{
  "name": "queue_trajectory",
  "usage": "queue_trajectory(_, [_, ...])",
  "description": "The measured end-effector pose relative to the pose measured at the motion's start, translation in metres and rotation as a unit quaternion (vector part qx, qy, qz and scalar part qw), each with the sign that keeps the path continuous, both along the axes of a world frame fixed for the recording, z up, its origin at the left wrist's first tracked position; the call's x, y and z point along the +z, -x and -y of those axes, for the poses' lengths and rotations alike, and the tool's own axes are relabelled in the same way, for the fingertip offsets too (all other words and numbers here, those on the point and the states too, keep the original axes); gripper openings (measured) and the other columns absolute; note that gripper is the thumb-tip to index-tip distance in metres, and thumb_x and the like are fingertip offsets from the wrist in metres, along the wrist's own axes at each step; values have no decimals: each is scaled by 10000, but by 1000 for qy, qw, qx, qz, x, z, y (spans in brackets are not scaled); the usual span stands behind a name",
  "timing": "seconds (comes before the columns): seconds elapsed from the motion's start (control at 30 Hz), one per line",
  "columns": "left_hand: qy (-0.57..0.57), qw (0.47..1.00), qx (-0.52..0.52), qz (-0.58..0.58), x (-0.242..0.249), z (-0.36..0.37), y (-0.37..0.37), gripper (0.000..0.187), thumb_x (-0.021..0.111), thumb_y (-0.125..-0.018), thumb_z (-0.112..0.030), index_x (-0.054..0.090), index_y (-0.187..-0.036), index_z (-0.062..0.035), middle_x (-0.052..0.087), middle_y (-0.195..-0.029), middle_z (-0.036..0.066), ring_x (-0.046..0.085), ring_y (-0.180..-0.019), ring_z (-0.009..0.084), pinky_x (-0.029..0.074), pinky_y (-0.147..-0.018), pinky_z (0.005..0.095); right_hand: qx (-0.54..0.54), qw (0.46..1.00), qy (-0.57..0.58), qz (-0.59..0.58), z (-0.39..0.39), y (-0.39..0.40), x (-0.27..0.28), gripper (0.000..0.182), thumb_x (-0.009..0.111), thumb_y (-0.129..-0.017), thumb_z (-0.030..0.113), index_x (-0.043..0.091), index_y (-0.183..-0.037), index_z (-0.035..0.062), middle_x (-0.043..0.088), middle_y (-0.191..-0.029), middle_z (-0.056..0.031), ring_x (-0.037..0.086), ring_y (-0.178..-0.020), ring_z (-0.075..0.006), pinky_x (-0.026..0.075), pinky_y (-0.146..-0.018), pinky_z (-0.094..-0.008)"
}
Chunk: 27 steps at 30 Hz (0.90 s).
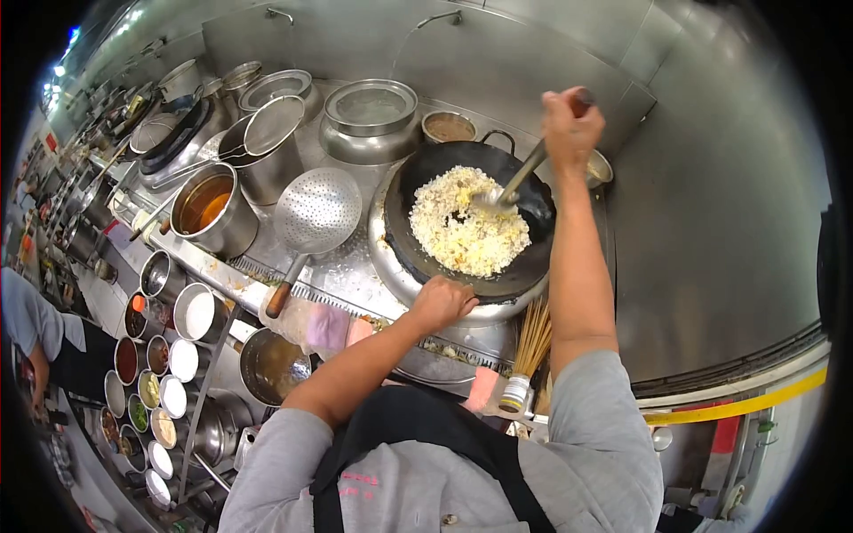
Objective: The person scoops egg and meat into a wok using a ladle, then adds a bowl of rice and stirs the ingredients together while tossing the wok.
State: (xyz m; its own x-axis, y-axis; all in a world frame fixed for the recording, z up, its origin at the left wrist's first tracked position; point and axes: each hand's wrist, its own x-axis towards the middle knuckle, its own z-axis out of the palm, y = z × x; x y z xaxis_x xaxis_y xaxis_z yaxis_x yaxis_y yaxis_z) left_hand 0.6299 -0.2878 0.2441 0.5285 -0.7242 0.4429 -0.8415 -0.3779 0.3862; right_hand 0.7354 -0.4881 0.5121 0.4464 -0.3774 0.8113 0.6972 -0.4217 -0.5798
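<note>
A black wok (426, 253) sits on a round steel burner ring, and fried rice with bits of egg (475, 240) lies inside it. My right hand (573, 129) is closed around the dark handle end of a ladle (522, 173), raised above the wok's right side. The ladle's bowl is down in the rice and looks a little blurred. At the wok's near rim, my left hand (442, 304) is closed on the edge; its fingers hide whatever grip is there. A looped handle (500, 135) shows on the wok's far side.
Left of the wok lie a perforated skimmer (318, 211) and a pot of brown liquid (206, 206). A lidded steel pot (370, 115) stands behind. A bamboo brush (531, 346) is near my right forearm. Several seasoning bowls (184, 360) fill the lower left, near another person (58, 329).
</note>
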Motion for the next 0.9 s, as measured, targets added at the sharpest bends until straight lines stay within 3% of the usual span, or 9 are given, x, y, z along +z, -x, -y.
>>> queue_trajectory(0.07, [-8, 1000, 11, -7, 7, -1, 3, 270, 668, -910, -324, 667, -789, -82, 690, -735, 142, 679, -719, 345, 517, -716, 454, 38, 992, -114, 30, 15, 4, 6, 238, 670, -834, 69, 481, -689, 64, 521, -580, 4, 465, -415, -101, 387, -393, -289])
queue_trajectory(0.17, [-16, 1000, 11, -18, 14, -1, 5, 262, 669, -910, -313, 670, -793, -79, 697, -749, 152, 684, -735, 350, 517, -723, 460, 0, 989, -149, 23, 41, -21, -30, 219, 646, -843, 39, 481, -700, 67, 489, -558, -3, 455, -402, -103, 386, -375, -303])
queue_trajectory(0.27, [-44, 998, 21, -44, 15, 0, 5, 273, 670, -909, -315, 663, -786, -72, 689, -737, 159, 676, -724, 361, 513, -718, 471, 113, 979, -157, -63, 27, 5, -16, 193, 635, -846, 26, 489, -726, 59, 455, -548, -3, 436, -394, -103, 375, -364, -303])
queue_trajectory(0.43, [-5, 999, 19, -27, 12, 0, 10, 289, 676, -903, -313, 652, -761, -63, 679, -721, 168, 669, -709, 372, 508, -709, 480, 173, 976, -124, -38, 1, 93, 33, 223, 656, -863, 33, 474, -739, 66, 458, -565, 2, 440, -401, -95, 378, -373, -289])
queue_trajectory(0.53, [-17, 999, 26, -25, 12, 0, 12, 290, 675, -905, -311, 657, -762, -59, 678, -719, 167, 669, -710, 372, 505, -721, 474, 70, 989, -106, -71, -7, 91, -13, 216, 639, -878, 17, 486, -738, 75, 484, -570, 3, 469, -416, -89, 382, -381, -273])
queue_trajectory(0.63, [-24, 999, 24, -26, 10, 0, 15, 291, 671, -910, -312, 664, -768, -58, 676, -714, 167, 669, -716, 373, 502, -730, 474, 58, 990, -130, -14, 8, 90, -34, 237, 655, -885, 18, 494, -723, 84, 496, -573, 10, 477, -420, -81, 384, -384, -263])
queue_trajectory(0.8, [-9, 999, 37, -21, 15, 2, 15, 288, 668, -915, -315, 676, -770, -66, 674, -706, 166, 669, -719, 369, 502, -735, 468, 29, 989, -131, 63, 38, 120, -17, 288, 669, -889, 24, 489, -671, 76, 497, -571, 17, 483, -447, -80, 406, -416, -269])
queue_trajectory(0.83, [-20, 999, 48, -10, 15, 2, 16, 280, 670, -912, -310, 682, -769, -70, 678, -705, 165, 671, -707, 363, 503, -729, 462, -45, 995, -87, -6, 43, 108, -34, 258, 662, -892, 26, 495, -703, 77, 487, -568, 17, 468, -446, -80, 404, -422, -264])
queue_trajectory(0.9, [-12, 999, 35, -13, 14, 5, 15, 278, 670, -911, -305, 682, -766, -69, 681, -707, 163, 672, -702, 362, 505, -723, 463, 52, 992, -115, -12, 46, 96, -50, 218, 662, -891, 36, 495, -761, 86, 491, -579, 16, 466, -446, -82, 392, -420, -253])
